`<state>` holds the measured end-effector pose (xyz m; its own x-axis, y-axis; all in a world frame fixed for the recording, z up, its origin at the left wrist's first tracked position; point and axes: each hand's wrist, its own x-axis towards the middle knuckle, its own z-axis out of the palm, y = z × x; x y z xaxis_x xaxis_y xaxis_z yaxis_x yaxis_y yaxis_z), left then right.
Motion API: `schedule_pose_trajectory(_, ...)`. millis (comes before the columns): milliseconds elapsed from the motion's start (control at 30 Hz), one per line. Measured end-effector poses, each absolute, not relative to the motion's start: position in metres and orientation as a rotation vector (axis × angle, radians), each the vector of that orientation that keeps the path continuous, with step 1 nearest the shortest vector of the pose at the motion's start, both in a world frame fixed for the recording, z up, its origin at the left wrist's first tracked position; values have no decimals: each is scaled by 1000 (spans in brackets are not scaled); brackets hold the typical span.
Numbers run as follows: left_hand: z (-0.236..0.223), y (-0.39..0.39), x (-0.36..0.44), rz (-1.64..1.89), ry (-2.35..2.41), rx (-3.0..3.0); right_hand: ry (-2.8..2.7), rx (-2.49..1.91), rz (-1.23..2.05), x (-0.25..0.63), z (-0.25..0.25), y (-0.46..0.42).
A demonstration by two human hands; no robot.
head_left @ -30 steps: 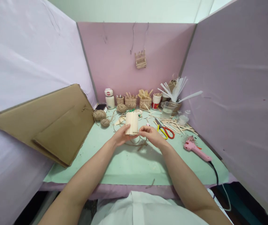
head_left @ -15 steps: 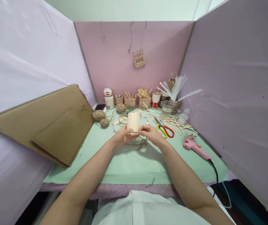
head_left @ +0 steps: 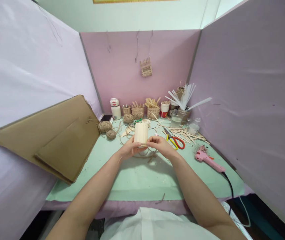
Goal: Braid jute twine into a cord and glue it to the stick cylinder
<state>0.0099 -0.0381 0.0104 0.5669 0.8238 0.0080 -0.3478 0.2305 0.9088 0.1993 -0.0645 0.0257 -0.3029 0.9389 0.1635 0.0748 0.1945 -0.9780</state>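
A small holder of pale wooden craft sticks (head_left: pixel 141 132) is held up over the green tabletop, its sticks upright side by side. My left hand (head_left: pixel 130 147) grips it from the left and below, thumb on the front near the lower edge. At its lower right corner, my right hand (head_left: pixel 159 145) pinches with thumb and fingertips; whether a twine end or only the holder's edge lies between them is too small to tell. Loose jute twine (head_left: pixel 146 154) curls on the table beneath. Scissors (head_left: pixel 174 140) with red and yellow handles lie to the right.
A pink glue gun (head_left: pixel 209 160) with a black cord lies at the right. Loose sticks (head_left: pixel 182 131) are scattered behind the scissors. Baskets of sticks (head_left: pixel 153 111) and a white jar (head_left: pixel 115 109) line the back. Twine balls (head_left: pixel 105 126) and cardboard (head_left: pixel 57 140) are on the left.
The camera view has tilted slightly upward, so the scene sits a little lower. Both hands keep their hold at the stick holder with hardly any shift.
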Motion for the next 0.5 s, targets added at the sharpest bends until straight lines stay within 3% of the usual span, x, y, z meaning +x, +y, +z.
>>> schedule_pose_trajectory(500,11,-39,0,779,300,946,-1598,-949,1273,201,31,-69)
